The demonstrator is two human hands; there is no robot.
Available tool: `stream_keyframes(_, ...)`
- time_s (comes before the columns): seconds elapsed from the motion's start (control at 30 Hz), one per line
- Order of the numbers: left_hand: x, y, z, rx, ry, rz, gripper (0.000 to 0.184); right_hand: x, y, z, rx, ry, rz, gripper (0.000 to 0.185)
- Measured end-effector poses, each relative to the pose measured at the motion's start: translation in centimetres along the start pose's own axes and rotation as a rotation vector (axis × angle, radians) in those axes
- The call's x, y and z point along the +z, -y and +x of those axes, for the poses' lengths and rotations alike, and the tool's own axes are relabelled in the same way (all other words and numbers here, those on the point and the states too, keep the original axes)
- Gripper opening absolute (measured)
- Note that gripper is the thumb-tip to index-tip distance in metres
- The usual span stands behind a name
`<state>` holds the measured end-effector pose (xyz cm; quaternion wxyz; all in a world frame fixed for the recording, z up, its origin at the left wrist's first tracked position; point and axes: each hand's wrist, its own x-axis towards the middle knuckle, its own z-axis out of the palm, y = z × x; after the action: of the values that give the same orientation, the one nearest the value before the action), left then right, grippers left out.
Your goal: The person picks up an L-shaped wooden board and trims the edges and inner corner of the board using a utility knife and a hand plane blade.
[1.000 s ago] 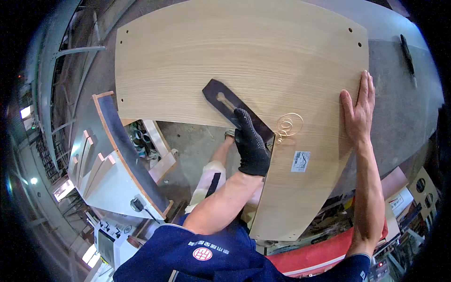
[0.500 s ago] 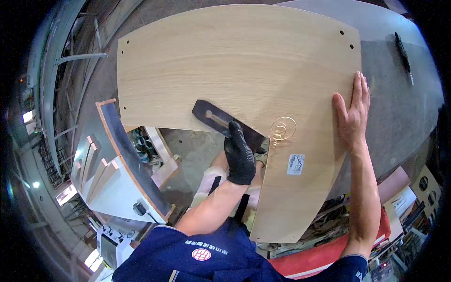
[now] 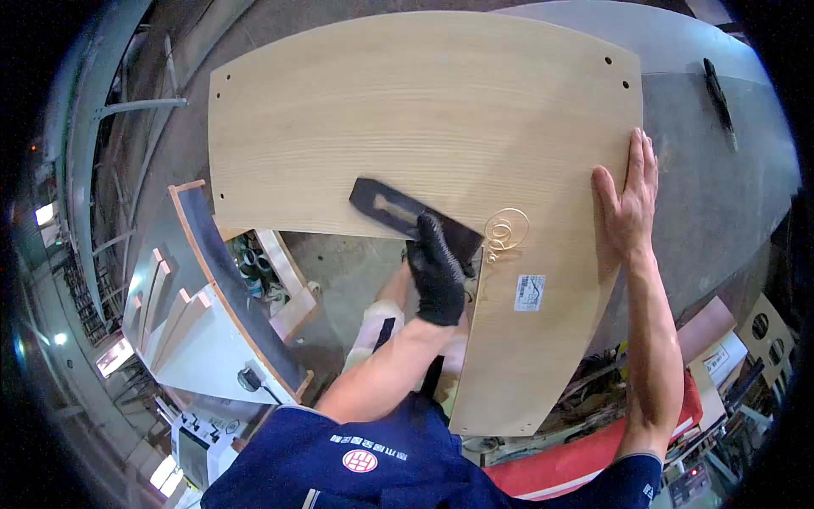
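A large L-shaped wood-grain panel (image 3: 407, 110) lies in front of me, with holes near its corners. My left hand (image 3: 438, 276), in a black dotted glove, is closed on a flat dark metal blade (image 3: 390, 208) with a slot. The blade crosses the panel's inner corner. Beside the blade's right end, a thin curled strip (image 3: 506, 231) rests on the panel. Bare and flat, my right hand (image 3: 629, 199) presses on the panel's right edge with its fingers stretched. A white label (image 3: 530, 293) is stuck on the panel's narrower arm.
A dark pen-like tool (image 3: 719, 102) lies on the grey table (image 3: 704, 195) at the right. To the left stands a white, wood-edged piece (image 3: 203, 339) with wooden strips. A red object (image 3: 568, 458) and stacked boards are at the lower right.
The blade has swung to a flatter angle and shifted slightly left with my left hand. The panel, label and right hand appear a little further left in view.
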<state>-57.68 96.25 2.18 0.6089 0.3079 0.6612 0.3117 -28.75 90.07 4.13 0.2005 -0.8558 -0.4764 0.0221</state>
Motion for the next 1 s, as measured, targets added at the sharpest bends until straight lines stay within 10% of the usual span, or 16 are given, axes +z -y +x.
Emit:
stream_keyframes(0.23, -10.8, -0.3, 0.2, -0.032, 0.325, 0.006, 0.032, -0.6, 1.0, 0.0, 0.019, -0.003, -0.006, 0.084)
stream_keyframes(0.33, -10.0, -2.2, 2.7, 0.405, 0.767, 0.510, 0.033, -0.5, 0.8, -0.1, 0.013, -0.010, -0.011, 0.084)
stream_keyframes(0.47, -6.4, -5.0, 3.2, 0.112, 0.884, 0.847, 0.038, -0.1, 0.2, 0.0, 0.010, -0.010, -0.014, 0.084)
stream_keyframes(1.0, -4.2, -2.5, 1.2, 0.050, 0.662, 0.562, 0.033, 0.0, 0.0, 0.0, 0.029, 0.009, -0.006, 0.088)
